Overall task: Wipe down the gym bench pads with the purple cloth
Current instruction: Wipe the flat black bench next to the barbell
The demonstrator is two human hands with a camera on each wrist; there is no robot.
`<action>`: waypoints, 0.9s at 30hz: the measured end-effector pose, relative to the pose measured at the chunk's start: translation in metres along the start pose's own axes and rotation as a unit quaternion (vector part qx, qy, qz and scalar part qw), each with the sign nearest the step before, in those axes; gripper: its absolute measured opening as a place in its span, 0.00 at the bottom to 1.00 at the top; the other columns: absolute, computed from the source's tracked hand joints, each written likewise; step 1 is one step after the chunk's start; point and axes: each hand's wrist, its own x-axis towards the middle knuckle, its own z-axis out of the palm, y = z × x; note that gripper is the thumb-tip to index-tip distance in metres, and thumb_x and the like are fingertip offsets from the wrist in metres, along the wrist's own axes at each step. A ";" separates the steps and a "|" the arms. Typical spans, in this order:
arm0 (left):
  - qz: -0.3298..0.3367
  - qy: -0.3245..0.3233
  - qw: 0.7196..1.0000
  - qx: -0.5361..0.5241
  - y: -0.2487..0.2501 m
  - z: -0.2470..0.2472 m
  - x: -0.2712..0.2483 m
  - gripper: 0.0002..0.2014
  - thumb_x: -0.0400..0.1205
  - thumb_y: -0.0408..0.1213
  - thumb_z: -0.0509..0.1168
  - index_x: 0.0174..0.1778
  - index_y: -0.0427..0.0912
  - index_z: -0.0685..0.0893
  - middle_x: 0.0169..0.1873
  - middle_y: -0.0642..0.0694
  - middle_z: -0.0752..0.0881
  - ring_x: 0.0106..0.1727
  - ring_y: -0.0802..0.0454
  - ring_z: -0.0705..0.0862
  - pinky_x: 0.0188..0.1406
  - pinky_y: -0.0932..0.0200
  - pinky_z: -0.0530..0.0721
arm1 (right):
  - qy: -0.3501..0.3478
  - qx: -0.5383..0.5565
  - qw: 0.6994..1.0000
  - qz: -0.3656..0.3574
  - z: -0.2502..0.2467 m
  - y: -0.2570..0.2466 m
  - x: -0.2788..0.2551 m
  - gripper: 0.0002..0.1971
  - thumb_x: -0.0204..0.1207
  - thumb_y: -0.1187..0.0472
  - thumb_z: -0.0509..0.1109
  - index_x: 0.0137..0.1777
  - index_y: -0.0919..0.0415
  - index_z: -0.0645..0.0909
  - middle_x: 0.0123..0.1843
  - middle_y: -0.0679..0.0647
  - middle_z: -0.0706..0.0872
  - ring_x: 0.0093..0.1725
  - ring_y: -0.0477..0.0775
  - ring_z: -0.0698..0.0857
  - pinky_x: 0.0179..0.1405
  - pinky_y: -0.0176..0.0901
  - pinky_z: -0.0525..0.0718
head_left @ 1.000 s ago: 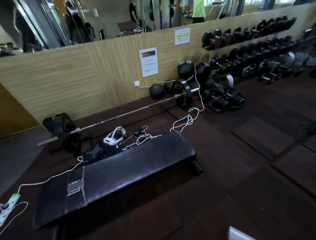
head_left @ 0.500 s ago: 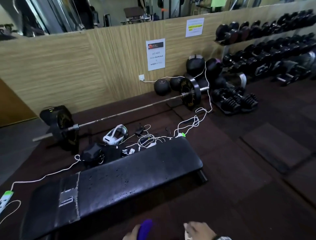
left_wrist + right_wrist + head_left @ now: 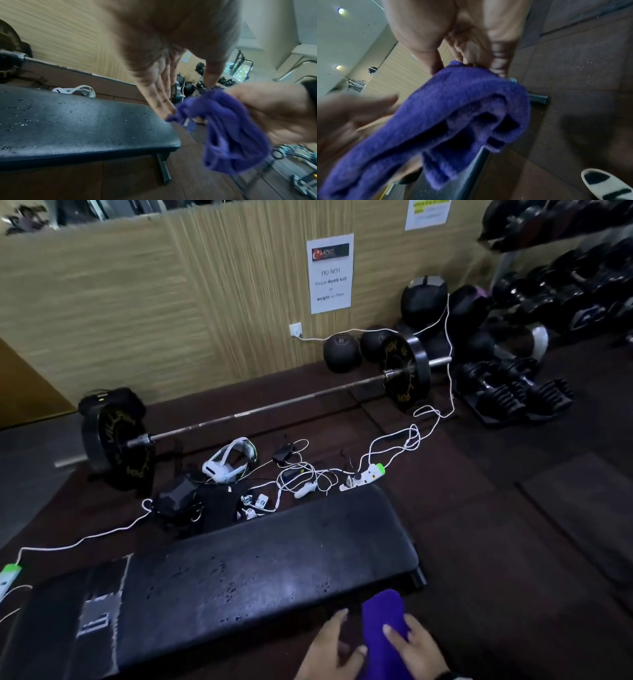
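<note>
The black bench pad [image 3: 260,570] lies low across the floor, speckled with small droplets or flecks; it also fills the left of the left wrist view [image 3: 77,121]. A folded purple cloth [image 3: 383,621] hangs just off the pad's near right corner. My right hand [image 3: 414,645] grips it, thumb and fingers pinching the upper fold [image 3: 471,54]. My left hand [image 3: 332,645] is beside the cloth with straight, spread fingers [image 3: 163,97] whose tips reach the cloth's edge [image 3: 231,132]. The cloth [image 3: 450,108] is above the pad, apart from it.
A loaded barbell [image 3: 260,409] lies behind the bench by the wood-panel wall. White cables, a power strip [image 3: 366,474], a white headset [image 3: 229,462] and black gear litter the floor between them. Medicine balls [image 3: 342,352], adjustable dumbbells [image 3: 513,392] and a dumbbell rack [image 3: 565,285] stand right.
The head view has tilted down and come closer to the bench. Both hands and the purple cloth have risen from the bottom edge to the pad's near right corner.
</note>
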 end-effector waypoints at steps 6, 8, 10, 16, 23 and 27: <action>-0.047 0.078 0.988 0.121 -0.101 -0.037 0.074 0.33 0.76 0.58 0.58 0.77 0.49 0.70 0.74 0.50 0.75 0.74 0.52 0.75 0.73 0.65 0.67 | 0.018 -0.110 0.989 -0.095 -0.021 -0.007 0.095 0.18 0.71 0.50 0.74 0.60 0.49 0.78 0.58 0.49 0.85 0.63 0.54 0.83 0.66 0.43 0.74; -0.051 0.109 0.981 0.154 -0.142 -0.045 0.099 0.30 0.75 0.53 0.58 0.75 0.49 0.74 0.72 0.48 0.78 0.72 0.49 0.77 0.71 0.60 0.70 | 0.020 -0.108 0.987 -0.117 -0.019 0.001 0.137 0.20 0.72 0.49 0.72 0.63 0.54 0.78 0.59 0.50 0.85 0.63 0.53 0.83 0.68 0.45 0.75; -0.050 0.165 0.965 0.200 -0.198 -0.043 0.129 0.30 0.73 0.57 0.56 0.71 0.51 0.80 0.69 0.48 0.81 0.67 0.47 0.82 0.65 0.53 0.78 | 0.014 -0.107 0.983 -0.148 -0.016 0.024 0.196 0.36 0.62 0.30 0.70 0.65 0.54 0.78 0.60 0.48 0.86 0.61 0.47 0.83 0.69 0.46 0.75; -0.012 0.255 0.909 0.330 -0.282 -0.032 0.183 0.23 0.79 0.50 0.57 0.71 0.55 0.79 0.72 0.48 0.78 0.77 0.50 0.68 0.67 0.25 0.68 | 0.062 -0.367 0.913 -0.169 -0.003 0.024 0.265 0.19 0.82 0.51 0.60 0.68 0.60 0.70 0.59 0.61 0.85 0.61 0.63 0.82 0.56 0.46 0.76; 0.064 0.359 0.867 0.338 -0.312 -0.013 0.208 0.25 0.78 0.51 0.50 0.69 0.57 0.79 0.74 0.52 0.75 0.79 0.56 0.64 0.72 0.26 0.60 | 0.221 -0.490 0.721 -0.438 0.007 0.072 0.287 0.28 0.78 0.41 0.53 0.77 0.47 0.67 0.78 0.58 0.68 0.69 0.68 0.71 0.67 0.60 0.70; 0.046 0.366 0.875 0.313 -0.313 -0.010 0.210 0.26 0.79 0.59 0.46 0.72 0.63 0.75 0.76 0.59 0.71 0.80 0.61 0.63 0.76 0.31 0.57 | 0.178 -0.485 0.714 -0.473 -0.001 0.089 0.298 0.24 0.82 0.43 0.47 0.76 0.44 0.67 0.79 0.47 0.66 0.78 0.57 0.66 0.73 0.41 0.63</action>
